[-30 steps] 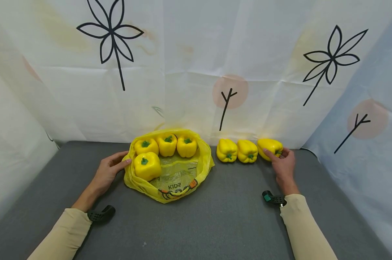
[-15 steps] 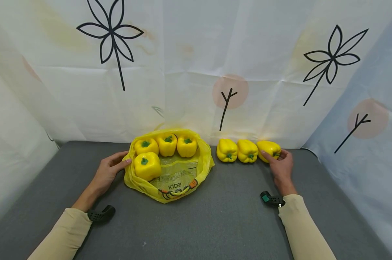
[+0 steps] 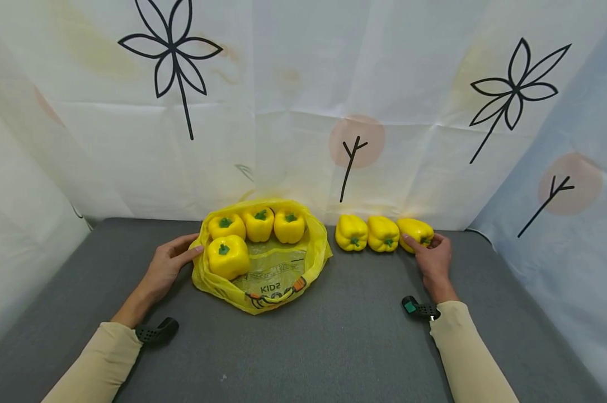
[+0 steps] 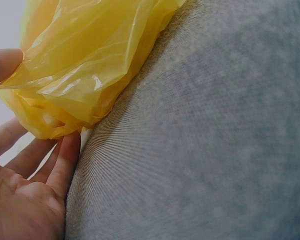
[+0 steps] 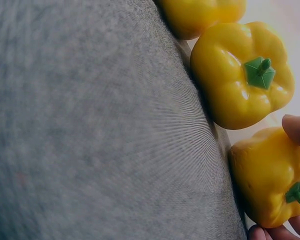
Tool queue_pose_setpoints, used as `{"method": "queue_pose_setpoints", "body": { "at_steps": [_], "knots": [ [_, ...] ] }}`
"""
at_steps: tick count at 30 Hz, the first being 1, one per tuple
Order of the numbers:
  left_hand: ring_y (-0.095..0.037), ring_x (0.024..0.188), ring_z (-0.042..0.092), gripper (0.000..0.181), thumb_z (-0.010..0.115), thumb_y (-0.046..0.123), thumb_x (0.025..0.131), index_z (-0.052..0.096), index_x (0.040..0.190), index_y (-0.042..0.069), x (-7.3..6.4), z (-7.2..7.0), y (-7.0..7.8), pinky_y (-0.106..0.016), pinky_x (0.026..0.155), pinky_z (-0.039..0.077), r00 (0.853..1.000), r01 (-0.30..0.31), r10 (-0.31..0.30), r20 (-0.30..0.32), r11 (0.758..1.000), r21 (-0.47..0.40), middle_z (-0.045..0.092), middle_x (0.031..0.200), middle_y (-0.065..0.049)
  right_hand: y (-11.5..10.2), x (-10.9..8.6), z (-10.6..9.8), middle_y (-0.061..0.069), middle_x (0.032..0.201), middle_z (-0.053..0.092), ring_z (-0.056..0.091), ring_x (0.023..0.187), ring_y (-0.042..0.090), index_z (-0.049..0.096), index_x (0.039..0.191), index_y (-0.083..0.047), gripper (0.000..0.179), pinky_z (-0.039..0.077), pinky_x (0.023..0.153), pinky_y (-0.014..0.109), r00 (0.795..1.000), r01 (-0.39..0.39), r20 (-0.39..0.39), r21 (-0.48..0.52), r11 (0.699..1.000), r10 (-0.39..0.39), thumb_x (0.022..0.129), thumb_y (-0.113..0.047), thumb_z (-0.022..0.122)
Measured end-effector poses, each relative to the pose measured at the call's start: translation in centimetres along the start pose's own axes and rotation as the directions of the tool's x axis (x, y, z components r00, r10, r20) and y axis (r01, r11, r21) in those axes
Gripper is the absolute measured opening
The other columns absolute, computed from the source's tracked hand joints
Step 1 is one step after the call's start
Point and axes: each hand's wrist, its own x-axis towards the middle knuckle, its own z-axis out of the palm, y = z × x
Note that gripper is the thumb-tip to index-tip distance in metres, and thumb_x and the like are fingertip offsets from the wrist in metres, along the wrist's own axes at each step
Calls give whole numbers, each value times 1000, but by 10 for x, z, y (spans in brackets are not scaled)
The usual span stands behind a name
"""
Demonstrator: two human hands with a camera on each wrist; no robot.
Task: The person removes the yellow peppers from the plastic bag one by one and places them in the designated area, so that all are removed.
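Gripping the rightmost yellow pepper (image 3: 414, 229), end of the row on the bench (image 3: 313, 352): right hand (image 3: 433, 260) has it between thumb and fingers. It lies on its side, green stem (image 5: 296, 193) toward the person, just beside the middle pepper (image 3: 382, 234). Left hand (image 3: 168, 264) pinches the yellow bag (image 3: 319, 254) at its left side. To do well: even pressure, as the glossy surface may slip; lift should go up and slightly right, sparing the neighbour; left pinch light, so the plastic doesn't fold over the four bagged peppers (image 3: 229, 258).
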Motion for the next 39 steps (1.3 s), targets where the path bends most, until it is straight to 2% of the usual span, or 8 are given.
{"method": "queue_pose_setpoints", "body": {
  "at_steps": [8, 15, 20, 39],
  "knots": [
    [2, 122, 44, 58, 56, 30, 107, 42, 151, -5, 0, 0, -1, -9, 91, 43, 1000, 11, -11, -4, 1000, 8, 41, 153, -24, 0, 1, 0, 25, 145, 37, 42, 125, 33, 28, 152, 2, 85, 40, 104, 44, 1000, -4, 14, 5, 1000, 4, 92, -37, 75],
    [2, 121, 45, 58, 56, 29, 107, 42, 151, -5, 0, 0, 0, -10, 91, 44, 1000, 11, -11, -1, 1000, 4, 41, 153, -25, -1, 1, 0, 24, 146, 37, 41, 125, 33, 28, 153, 1, 90, 38, 106, 44, 999, -49, 12, 0, 999, 49, 92, -49, 71],
    [2, 121, 45, 58, 56, 30, 107, 42, 151, -5, 0, 0, 0, -10, 91, 44, 1000, 15, -15, 0, 1000, 6, 41, 153, -24, -2, 1, -1, 24, 147, 37, 40, 125, 33, 27, 154, 1, 91, 37, 107, 44, 998, -65, 10, -6, 998, 65, 93, -52, 68],
    [4, 119, 46, 57, 56, 28, 107, 42, 151, -6, 1, 0, 0, -10, 91, 45, 1000, 0, 0, 1, 1000, -5, 41, 153, -26, -1, 1, 2, 23, 144, 38, 41, 120, 30, 31, 151, 2, 91, 39, 100, 41, 999, -49, -13, -13, 999, 49, 91, -54, 70]
  ]
}}
